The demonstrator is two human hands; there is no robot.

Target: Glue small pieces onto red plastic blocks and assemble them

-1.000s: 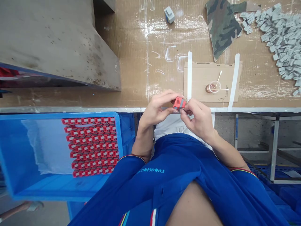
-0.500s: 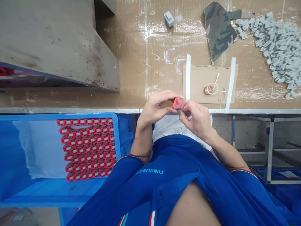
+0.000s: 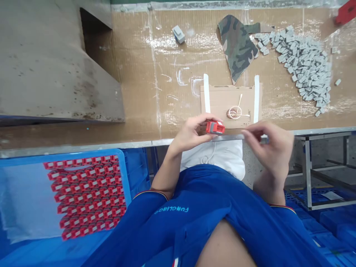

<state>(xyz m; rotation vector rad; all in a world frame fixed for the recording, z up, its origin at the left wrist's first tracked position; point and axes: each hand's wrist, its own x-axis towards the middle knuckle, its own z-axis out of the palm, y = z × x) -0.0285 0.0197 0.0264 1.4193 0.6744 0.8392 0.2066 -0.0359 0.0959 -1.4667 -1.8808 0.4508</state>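
My left hand [image 3: 191, 133] is closed around a small red plastic part [image 3: 219, 127] with a grey band, gripped between thumb and fingers over the table's front edge. To the right of that part, and apart from it, my right hand [image 3: 271, 146] hangs in front of the edge, smeared by motion. Its thumb and forefinger tips look close together, but whether anything is between them I cannot see. Behind the hands, a small round cup [image 3: 233, 112] with cotton swabs stands on a taped cardboard piece [image 3: 219, 98].
A pile of small grey parts [image 3: 311, 70] lies at the right, beside a camouflage cloth [image 3: 239, 46]. One grey block [image 3: 178, 34] sits farther back. A blue crate [image 3: 122, 185] at left holds rows of red parts [image 3: 89, 193]. A large grey metal housing [image 3: 105, 92] covers the table's left.
My right hand has left the red part and moved right. The part has turned in my left hand. The view has shifted right, bringing a red object into the upper right corner.
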